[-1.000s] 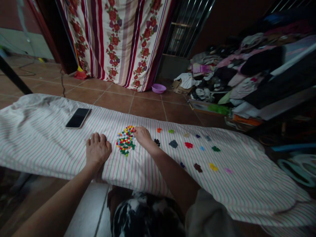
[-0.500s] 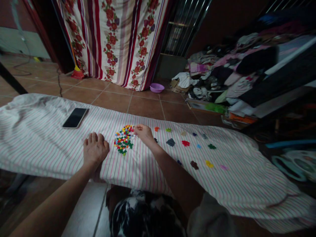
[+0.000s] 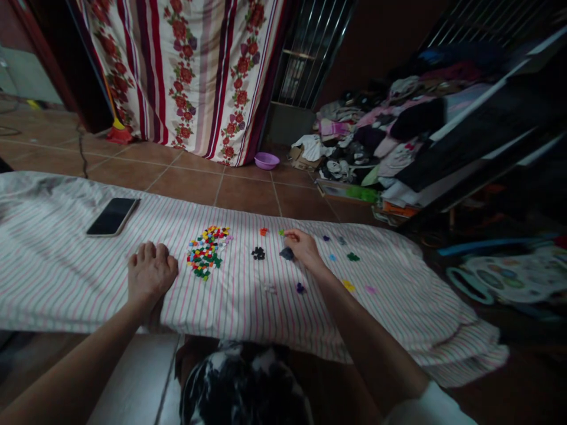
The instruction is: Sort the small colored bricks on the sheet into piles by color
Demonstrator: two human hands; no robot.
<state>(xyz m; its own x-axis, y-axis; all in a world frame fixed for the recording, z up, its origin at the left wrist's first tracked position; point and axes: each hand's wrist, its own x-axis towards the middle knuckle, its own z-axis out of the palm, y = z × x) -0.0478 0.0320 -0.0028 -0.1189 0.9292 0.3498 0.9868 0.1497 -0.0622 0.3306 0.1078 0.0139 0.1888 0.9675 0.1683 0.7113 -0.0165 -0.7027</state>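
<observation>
My left hand (image 3: 150,270) lies flat on the striped cloth with its fingers spread, holding nothing. To its right is a mixed heap of small coloured blocks (image 3: 207,251). My right hand (image 3: 303,247) is over the sorted piles, thumb and fingertips pinched together beside a small light green pile (image 3: 281,232). Whatever is between those fingertips is too small to make out. Just under the hand sits a dark grey pile (image 3: 286,253). Orange pieces (image 3: 264,231) and black pieces (image 3: 258,254) lie left of it. My right hand and forearm hide some piles.
A phone (image 3: 113,216) lies at the left on the striped cloth (image 3: 88,277). More small piles spread rightward, including dark green (image 3: 353,257), yellow (image 3: 348,285) and pink (image 3: 371,290). Beyond are a purple basin (image 3: 266,160), a broom (image 3: 119,131) and heaped clothes (image 3: 354,127).
My right hand has moved from the mixed heap rightward to the light green pile, its fingers still pinched. My left hand stays flat on the cloth. The view has shifted rightward.
</observation>
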